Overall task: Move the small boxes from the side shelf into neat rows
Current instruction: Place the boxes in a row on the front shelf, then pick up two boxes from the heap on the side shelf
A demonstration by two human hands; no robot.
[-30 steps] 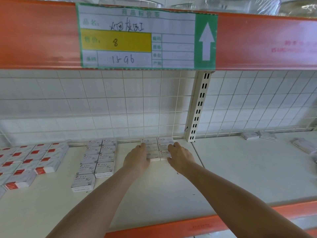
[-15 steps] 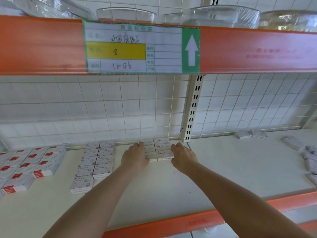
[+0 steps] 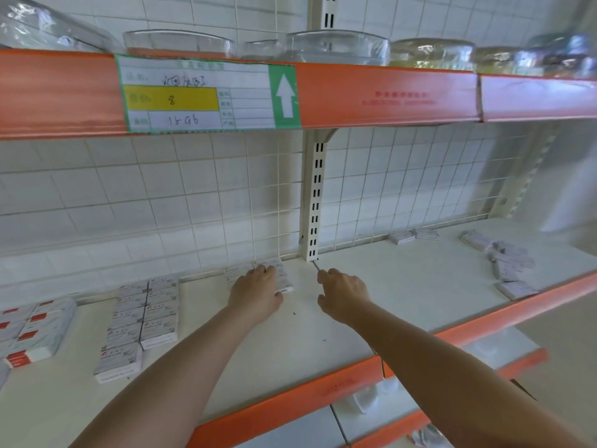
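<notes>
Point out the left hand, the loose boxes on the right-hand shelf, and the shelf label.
left hand (image 3: pixel 256 294), head view, back of the hand.
loose boxes (image 3: pixel 507 258), head view, middle of the scattered pile.
shelf label (image 3: pixel 206 95), head view, its yellow band.

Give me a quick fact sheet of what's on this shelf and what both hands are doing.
left hand: rests on the small stack by the post
right hand: off the boxes, holding nothing
neat rows: white boxes, left of the hands
red-marked boxes: far left
loose boxes: scattered on the side shelf, right
upper shelf: glass dishes, price label
</notes>
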